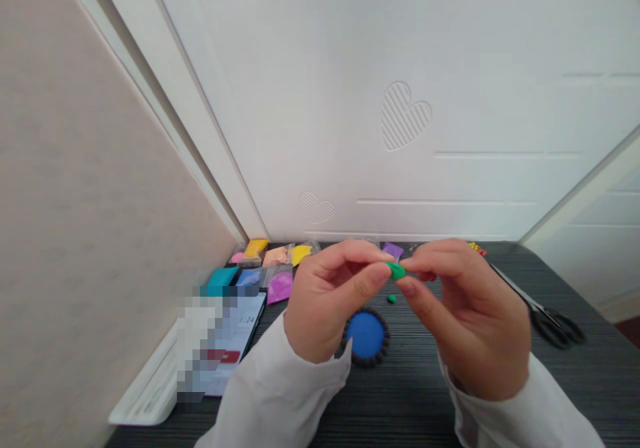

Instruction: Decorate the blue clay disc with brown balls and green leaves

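A small green piece (pixel 397 271) is pinched between your hands, the left hand (pixel 320 308) and right hand (pixel 473 308) each nearly closed on one end, fingers against thumb. Uneven pressure or pulling could flatten or tear it. Below your fingers lies a smaller green bit (pixel 392 299), which could stick if they drop onto it. Nearer you, your left cuff (pixel 320 385) overlaps the dark-rimmed blue disc (pixel 367 335) in view; a low wrist could drag it across the desk (pixel 410 395).

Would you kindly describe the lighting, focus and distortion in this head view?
In the head view, soft light falls on the white door; the door frame slants steeply, perhaps wide-angle stretch; blocky pixelation hides part of the phone; the scissors look slightly soft, the green lump clearer.
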### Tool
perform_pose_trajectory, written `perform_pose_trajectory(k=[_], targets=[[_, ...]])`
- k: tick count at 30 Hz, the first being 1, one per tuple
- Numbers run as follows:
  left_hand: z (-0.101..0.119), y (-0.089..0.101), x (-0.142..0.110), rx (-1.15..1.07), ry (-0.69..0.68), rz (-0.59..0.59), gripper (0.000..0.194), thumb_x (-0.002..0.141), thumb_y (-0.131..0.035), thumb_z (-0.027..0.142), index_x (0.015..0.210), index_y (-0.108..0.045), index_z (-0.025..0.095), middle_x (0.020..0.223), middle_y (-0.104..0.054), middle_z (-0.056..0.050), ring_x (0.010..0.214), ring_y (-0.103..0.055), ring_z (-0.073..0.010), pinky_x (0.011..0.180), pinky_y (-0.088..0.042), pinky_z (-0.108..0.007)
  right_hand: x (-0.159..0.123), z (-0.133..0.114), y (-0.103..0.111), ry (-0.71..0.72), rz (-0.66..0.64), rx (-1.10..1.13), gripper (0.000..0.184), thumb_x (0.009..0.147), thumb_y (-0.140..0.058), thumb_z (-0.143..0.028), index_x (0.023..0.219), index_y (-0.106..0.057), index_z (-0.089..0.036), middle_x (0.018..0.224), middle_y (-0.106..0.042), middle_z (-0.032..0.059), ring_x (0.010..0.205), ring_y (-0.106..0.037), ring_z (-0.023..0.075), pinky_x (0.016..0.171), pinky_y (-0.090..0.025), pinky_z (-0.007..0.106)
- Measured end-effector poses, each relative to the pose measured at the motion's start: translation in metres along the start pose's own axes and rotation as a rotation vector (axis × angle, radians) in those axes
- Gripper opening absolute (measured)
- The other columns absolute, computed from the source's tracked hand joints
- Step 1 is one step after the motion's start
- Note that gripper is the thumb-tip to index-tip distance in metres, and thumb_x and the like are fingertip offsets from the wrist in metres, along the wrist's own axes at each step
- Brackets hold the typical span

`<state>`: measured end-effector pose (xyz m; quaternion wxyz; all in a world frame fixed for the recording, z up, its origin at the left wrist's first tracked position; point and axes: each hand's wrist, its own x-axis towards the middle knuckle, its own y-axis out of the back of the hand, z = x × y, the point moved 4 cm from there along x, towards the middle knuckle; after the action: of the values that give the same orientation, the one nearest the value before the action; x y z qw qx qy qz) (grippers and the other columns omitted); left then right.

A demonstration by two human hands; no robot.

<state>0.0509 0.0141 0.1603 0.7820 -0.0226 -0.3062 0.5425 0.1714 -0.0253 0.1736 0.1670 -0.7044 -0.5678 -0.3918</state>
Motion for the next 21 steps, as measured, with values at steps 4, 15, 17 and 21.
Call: perform_pose_trajectory(k=[4,15,17,21], targets=[[-0.007,-0.005,-0.001,-0.318,0.205,0.174,0.032,0.081,-0.04,0.04,0.076,-0.062,0.017,0.085,-0.062,-0.003,0.086,-0.055,-0.0137,0.078,-0.044,-0.025,-0.001,0.0,-0.01,0.089,-0.082,-0.117,0.017,0.067,-0.06,-0.011,0.083,-0.059,-0.018,0.079,-0.057,0.0012,0.077,-0.051,0.0124,0.067,-0.042,0.029],[-0.027,0.003,0.004,-0.491,0.3,0.395,0.02,0.082,-0.044,0.028,0.097,-0.055,0.021,0.075,-0.066,0.002,0.077,-0.062,-0.0086,0.083,-0.045,-0.025,-0.008,-0.002,-0.023,0.149,-0.163,-0.268,0.015,0.073,-0.052,-0.019,0.085,-0.061,-0.02,0.083,-0.056,0.0033,0.08,-0.049,0.0158,0.071,-0.04,0.034],[-0.035,-0.005,0.001,-0.502,0.289,0.379,0.023,0.082,-0.043,0.029,0.101,-0.053,0.021,0.081,-0.066,0.0,0.084,-0.061,-0.0105,0.088,-0.042,-0.027,-0.009,-0.004,-0.017,0.11,0.076,-0.178,0.015,0.078,-0.045,-0.022,0.085,-0.058,-0.02,0.085,-0.055,0.0043,0.085,-0.05,0.0174,0.075,-0.04,0.036],[-0.051,-0.033,-0.011,-0.524,0.38,0.209,0.033,0.085,-0.035,0.034,0.114,-0.046,0.024,0.107,-0.059,-0.004,0.111,-0.046,-0.0141,0.1,-0.029,-0.032,-0.011,-0.003,-0.017,0.044,0.423,-0.061,0.034,0.085,-0.026,-0.037,0.102,-0.051,-0.021,0.108,-0.048,0.0096,0.107,-0.043,0.0241,0.087,-0.035,0.045]])
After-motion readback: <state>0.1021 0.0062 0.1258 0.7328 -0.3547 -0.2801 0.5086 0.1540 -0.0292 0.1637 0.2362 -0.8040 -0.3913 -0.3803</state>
